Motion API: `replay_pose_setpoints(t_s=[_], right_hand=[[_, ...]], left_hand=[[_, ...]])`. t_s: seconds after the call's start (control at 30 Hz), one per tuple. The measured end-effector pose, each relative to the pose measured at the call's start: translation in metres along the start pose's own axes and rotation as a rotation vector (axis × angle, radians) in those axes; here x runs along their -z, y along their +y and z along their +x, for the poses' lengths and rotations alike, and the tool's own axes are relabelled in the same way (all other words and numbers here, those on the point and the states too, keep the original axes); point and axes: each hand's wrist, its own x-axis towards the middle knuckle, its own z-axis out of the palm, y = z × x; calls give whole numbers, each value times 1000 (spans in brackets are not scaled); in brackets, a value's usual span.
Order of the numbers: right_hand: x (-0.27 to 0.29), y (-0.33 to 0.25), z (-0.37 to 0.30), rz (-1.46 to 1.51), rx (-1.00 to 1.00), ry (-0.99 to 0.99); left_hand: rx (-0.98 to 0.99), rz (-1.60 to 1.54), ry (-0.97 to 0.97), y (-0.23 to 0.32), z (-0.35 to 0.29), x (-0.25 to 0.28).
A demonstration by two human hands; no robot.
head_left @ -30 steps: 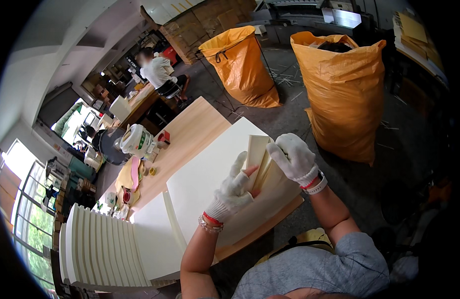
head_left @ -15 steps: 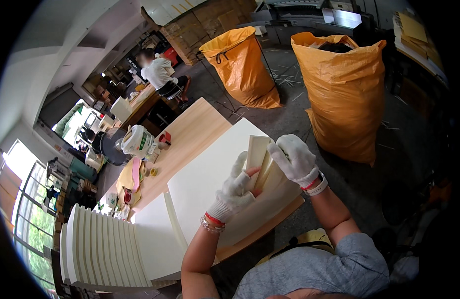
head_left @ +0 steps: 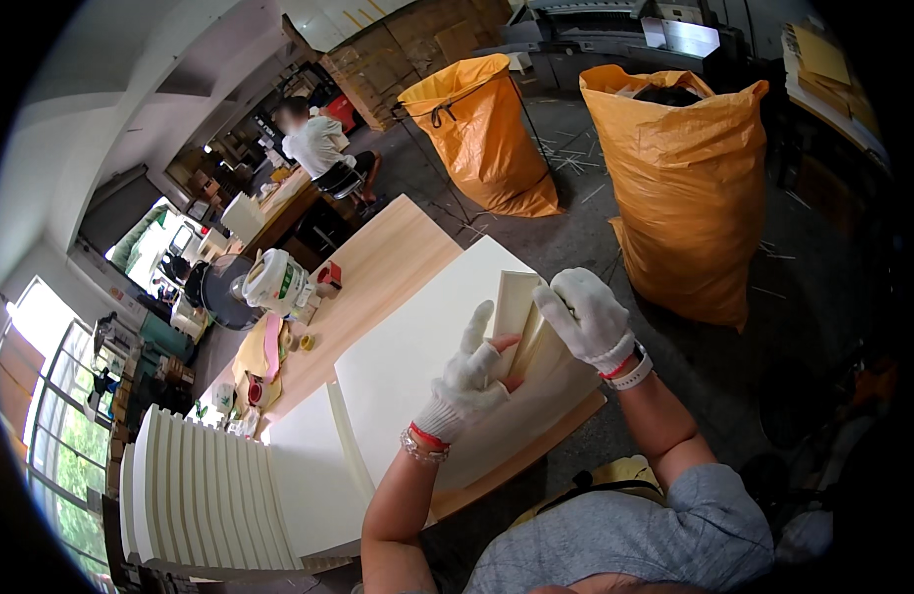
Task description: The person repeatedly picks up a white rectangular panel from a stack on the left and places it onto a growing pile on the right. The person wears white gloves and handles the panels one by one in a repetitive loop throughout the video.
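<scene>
A narrow cream-white folded card piece [head_left: 516,299] with raised edges is tilted up between my hands, over a large white board [head_left: 407,346]. My left hand [head_left: 465,384], in a white knit glove with some bare fingertips, grips its left side; thumb and fingers are around it and the index finger points up along it. My gloved right hand [head_left: 590,319] is closed at the piece's upper right edge, fingers curled; what the fingertips pinch is partly hidden. Left of the board, a stack of cream-white boards [head_left: 204,485] stands in a fanned row.
The wooden table [head_left: 398,247] carries a white bucket [head_left: 276,282], a red tape dispenser [head_left: 328,275] and small tape rolls [head_left: 305,343]. Two orange sacks [head_left: 675,188] stand on the floor beyond. Further back, a person [head_left: 316,144] sits at another table.
Both hands and the card piece have shifted very slightly; the grip looks the same. Nothing else visibly differs.
</scene>
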Motion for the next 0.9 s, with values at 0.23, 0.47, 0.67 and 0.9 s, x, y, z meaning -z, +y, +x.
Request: replay_pose_setpoints(t_s=[0.23,0.47,0.67,0.9], right_hand=[[-1,-5,2,-23,18,11],[0,-3,0,-38,26,5],[1,-3,1,3,-29,-24],[1,1,-2,-108,99,-35]], left_hand=[[11,69,-136,-5,1,6],[-64,76,61,-5,1,-4],[-42,137,-42,-2,-2,1],[35,-14,27,-5,-1,-6]])
